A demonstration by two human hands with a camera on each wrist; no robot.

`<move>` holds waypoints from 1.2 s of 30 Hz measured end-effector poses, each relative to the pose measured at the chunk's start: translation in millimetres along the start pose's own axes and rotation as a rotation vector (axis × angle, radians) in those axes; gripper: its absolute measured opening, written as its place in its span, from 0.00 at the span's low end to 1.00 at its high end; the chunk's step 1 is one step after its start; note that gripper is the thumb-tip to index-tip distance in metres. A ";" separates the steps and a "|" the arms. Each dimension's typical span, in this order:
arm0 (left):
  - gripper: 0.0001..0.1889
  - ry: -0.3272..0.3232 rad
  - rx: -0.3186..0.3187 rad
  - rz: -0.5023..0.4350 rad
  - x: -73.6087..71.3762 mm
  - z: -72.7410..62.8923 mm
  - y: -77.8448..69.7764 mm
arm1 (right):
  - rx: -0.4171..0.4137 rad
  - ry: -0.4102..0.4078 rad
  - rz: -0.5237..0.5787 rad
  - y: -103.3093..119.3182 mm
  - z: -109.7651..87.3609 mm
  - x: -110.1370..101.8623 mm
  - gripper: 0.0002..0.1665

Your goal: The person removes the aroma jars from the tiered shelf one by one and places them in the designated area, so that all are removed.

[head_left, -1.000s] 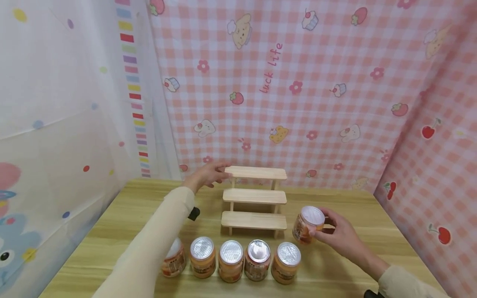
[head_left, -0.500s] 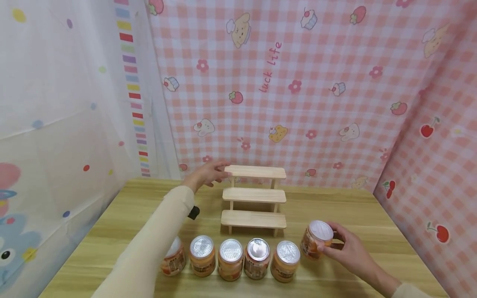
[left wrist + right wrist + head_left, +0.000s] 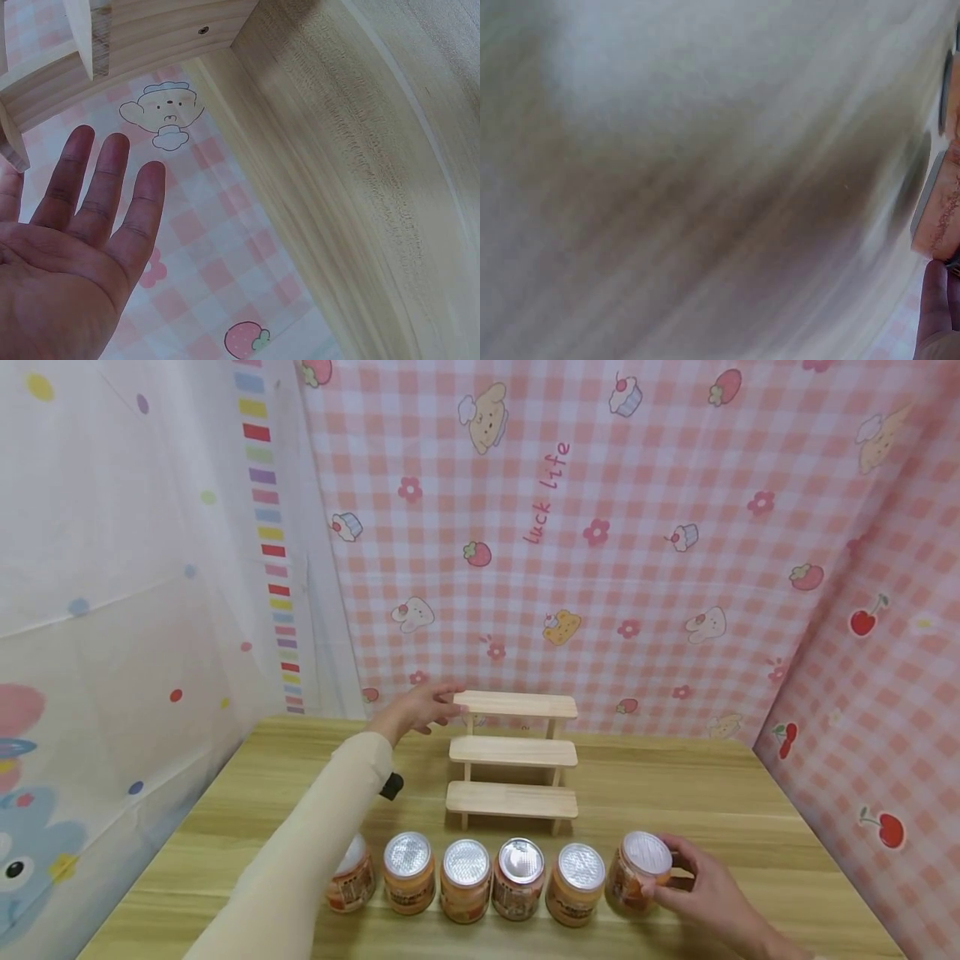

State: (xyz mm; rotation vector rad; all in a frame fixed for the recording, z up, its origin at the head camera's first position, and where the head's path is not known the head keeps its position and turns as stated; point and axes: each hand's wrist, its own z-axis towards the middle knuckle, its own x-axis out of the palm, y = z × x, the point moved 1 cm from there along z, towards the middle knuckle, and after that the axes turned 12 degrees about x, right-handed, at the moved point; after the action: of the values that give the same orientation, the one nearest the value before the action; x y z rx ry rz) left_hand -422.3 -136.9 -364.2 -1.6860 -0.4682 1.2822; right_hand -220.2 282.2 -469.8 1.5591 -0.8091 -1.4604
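Note:
In the head view my right hand (image 3: pixel 708 893) grips a jar (image 3: pixel 637 877) with a silver lid and orange label at the right end of a row. The jar is upright, thumb on its near side. Beside it stands another such jar (image 3: pixel 576 885). The right wrist view catches only the right hand's fingers (image 3: pixel 934 307) near orange labels. My left hand (image 3: pixel 422 708) reaches to the left end of the top board of a three-step wooden rack (image 3: pixel 513 752). In the left wrist view the fingers (image 3: pixel 101 187) are straight, near the rack's boards; the thumb is hidden.
Several more jars, among them one (image 3: pixel 517 878) in the middle, line up before the rack on the wood-grain table (image 3: pixel 667 777). The left sleeve (image 3: pixel 300 852) partly covers the leftmost jar (image 3: pixel 351 885). A pink checked cloth (image 3: pixel 637 577) hangs behind.
My right hand has brought its jar toward the front and slightly right, level with the row of jars. The left hand has stayed by the rack's top board.

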 end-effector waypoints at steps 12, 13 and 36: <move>0.32 -0.001 0.005 0.006 2.3 -0.2 -4.2 | -0.019 0.014 -0.002 -8.1 -9.5 7.7 0.36; 0.32 0.001 0.005 0.007 2.1 -0.2 -4.2 | -0.024 0.014 -0.004 -8.2 -10.1 8.2 0.37; 0.36 -0.024 0.097 0.210 -25.5 -21.4 -7.7 | -0.106 -0.153 -0.123 13.0 15.5 -29.8 0.29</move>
State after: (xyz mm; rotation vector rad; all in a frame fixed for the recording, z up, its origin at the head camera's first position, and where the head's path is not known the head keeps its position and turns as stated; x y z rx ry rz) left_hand -411.0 -161.7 -343.5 -1.6727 -0.2430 1.4533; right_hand -237.9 300.6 -444.4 1.4526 -0.7205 -1.7013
